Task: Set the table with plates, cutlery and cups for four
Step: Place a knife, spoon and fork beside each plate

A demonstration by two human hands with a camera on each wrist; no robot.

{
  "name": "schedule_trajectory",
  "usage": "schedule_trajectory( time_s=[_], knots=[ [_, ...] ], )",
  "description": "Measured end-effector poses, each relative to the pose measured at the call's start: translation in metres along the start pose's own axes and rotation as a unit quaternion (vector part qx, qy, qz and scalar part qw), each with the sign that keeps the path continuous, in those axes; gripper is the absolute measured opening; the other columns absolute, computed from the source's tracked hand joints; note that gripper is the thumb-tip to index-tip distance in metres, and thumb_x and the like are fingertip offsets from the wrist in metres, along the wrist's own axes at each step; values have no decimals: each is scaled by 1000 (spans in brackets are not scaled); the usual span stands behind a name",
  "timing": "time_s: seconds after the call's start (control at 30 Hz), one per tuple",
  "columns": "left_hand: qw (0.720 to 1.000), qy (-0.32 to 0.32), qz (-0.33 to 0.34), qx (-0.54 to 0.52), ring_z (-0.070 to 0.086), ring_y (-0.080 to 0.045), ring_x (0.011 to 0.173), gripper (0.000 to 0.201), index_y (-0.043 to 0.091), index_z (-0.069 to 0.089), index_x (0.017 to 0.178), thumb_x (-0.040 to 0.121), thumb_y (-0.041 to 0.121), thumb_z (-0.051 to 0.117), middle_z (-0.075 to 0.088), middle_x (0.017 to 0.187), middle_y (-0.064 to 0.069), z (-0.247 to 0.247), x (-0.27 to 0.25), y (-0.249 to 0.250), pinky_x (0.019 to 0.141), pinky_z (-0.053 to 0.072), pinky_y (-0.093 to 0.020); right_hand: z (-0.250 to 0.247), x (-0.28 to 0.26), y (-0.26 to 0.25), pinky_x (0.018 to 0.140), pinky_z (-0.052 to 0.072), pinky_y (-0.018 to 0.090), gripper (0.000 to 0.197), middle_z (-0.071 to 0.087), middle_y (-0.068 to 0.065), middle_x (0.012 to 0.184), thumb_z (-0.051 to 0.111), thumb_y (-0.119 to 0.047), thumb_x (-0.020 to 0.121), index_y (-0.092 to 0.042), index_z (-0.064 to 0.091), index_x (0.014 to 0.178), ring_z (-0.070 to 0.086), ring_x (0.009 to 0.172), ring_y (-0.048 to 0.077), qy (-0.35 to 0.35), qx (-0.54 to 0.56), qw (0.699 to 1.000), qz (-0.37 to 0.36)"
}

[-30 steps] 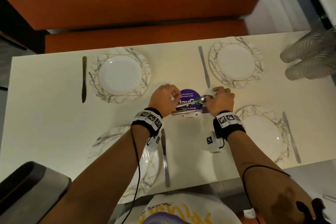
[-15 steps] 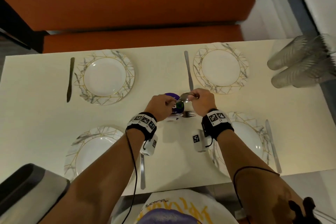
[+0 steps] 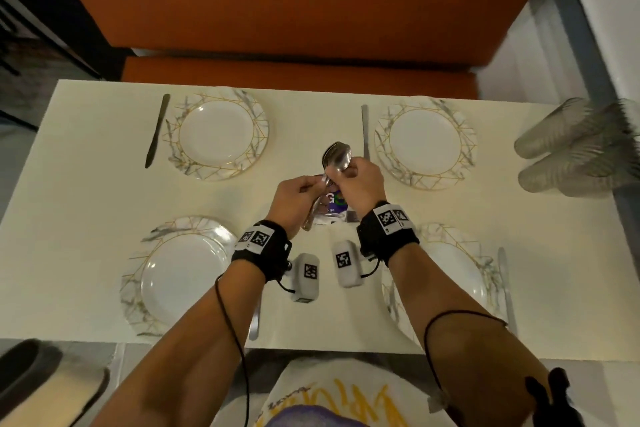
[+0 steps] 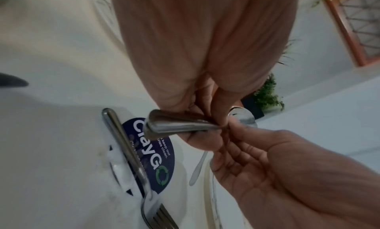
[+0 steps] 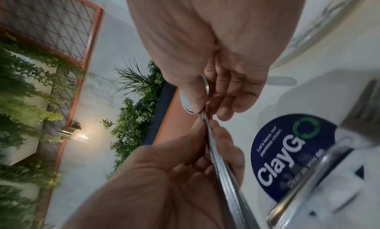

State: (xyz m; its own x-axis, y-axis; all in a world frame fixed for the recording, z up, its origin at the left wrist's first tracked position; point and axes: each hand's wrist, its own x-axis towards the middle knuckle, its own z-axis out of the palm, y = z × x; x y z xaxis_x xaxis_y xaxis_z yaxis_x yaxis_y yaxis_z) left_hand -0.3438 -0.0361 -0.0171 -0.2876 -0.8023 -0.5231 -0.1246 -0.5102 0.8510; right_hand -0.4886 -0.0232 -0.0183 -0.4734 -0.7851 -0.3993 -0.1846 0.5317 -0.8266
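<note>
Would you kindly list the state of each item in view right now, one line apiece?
Spoons: bunched, lifted off the table, handles held by left hand, bowls pinched by right hand.
Fork: lying on the round sticker.
Four plates: flat on the table, nothing on them.
Knives: lying beside the plates.
Cups: stacked, lying on their sides at the table's right end.

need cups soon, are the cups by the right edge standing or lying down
Lying down: the clear cups lie on their sides, stacked, at the table's right end.
</note>
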Motion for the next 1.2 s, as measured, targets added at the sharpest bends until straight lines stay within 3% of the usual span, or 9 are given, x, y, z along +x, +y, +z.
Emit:
schedule_trajectory(
  time_s=[0.17, 0.27, 0.37, 0.57, 0.7, 0.87, 1.0, 1.1, 1.2],
  knots=[
    [996, 35, -20, -76, 76, -40, 93, 20, -8, 71, 113, 101, 4, 63, 75, 104, -27, -24, -25, -15, 79, 64, -40, 19, -24, 6, 70, 65, 42, 10, 78, 10, 80, 77, -13, 87, -8, 73, 95, 76, 69, 25, -7, 105, 994, 41],
    [997, 63, -12, -38, 76, -38, 89, 17, -4, 73, 111, 101, 6, 63, 77, 99, -22, -51, -39, -27, 76, 64, -35, 35, -43, 15, 67, 64, 37, 14, 77, 12, 78, 77, -10, 88, -5, 72, 100, 76, 66, 23, 2, 116, 992, 55],
    [994, 99, -20, -35, 72, -29, 80, 17, -5, 71, 112, 101, 3, 61, 72, 92, -19, -72, -45, -36, 78, 65, -34, 46, -57, 32, 73, 64, 45, 13, 76, 14, 77, 76, -8, 88, -2, 71, 97, 73, 64, 24, -32, 101, 992, 68],
    [994, 102, -36, -25, 70, -31, 82, 17, -8, 70, 111, 100, 3, 62, 69, 89, -20, -130, -64, -69, 83, 64, -47, 94, -107, 68, 70, 64, 46, 17, 75, 20, 84, 80, -3, 82, -7, 66, 91, 68, 61, 27, -40, 14, 990, 133],
    [995, 93, -29, -12, 71, -27, 80, 15, -6, 72, 108, 99, 4, 64, 71, 93, -22, -150, -71, -76, 84, 64, -47, 115, -118, 82, 69, 64, 40, 23, 73, 7, 79, 87, -17, 77, -13, 65, 86, 73, 65, 24, -6, -64, 993, 103],
    [996, 80, -23, -15, 69, -24, 77, 17, -8, 71, 109, 100, 4, 63, 69, 90, -19, -160, -75, -80, 82, 64, -44, 121, -125, 86, 67, 45, 23, 24, 68, 6, 89, 85, -20, 80, -12, 66, 92, 65, 80, 21, 1, -167, 984, 60],
    [997, 71, -26, -15, 69, -22, 75, 17, -8, 71, 110, 101, 2, 61, 68, 91, -18, -163, -77, -81, 81, 64, -43, 120, -132, 93, 73, 49, 27, 44, 65, 7, 96, 82, -33, 83, -13, 60, 116, 65, 83, 21, 19, -162, 985, 63],
    [997, 68, -27, -16, 68, -22, 75, 17, -8, 70, 110, 101, 2, 60, 68, 90, -18, -163, -76, -81, 80, 64, -42, 113, -142, 99, 76, 54, 29, 35, 63, 0, 82, 77, -23, 89, -13, 59, 118, 60, 72, 11, 22, -147, 988, 33],
    [997, 68, -26, -15, 67, -23, 76, 18, -9, 70, 111, 101, 3, 61, 67, 90, -19, -164, -76, -81, 79, 64, -40, 112, -156, 108, 82, 57, 33, 32, 60, -1, 86, 74, -12, 89, -17, 64, 119, 59, 76, 14, -2, -169, 984, -48]
  ],
)
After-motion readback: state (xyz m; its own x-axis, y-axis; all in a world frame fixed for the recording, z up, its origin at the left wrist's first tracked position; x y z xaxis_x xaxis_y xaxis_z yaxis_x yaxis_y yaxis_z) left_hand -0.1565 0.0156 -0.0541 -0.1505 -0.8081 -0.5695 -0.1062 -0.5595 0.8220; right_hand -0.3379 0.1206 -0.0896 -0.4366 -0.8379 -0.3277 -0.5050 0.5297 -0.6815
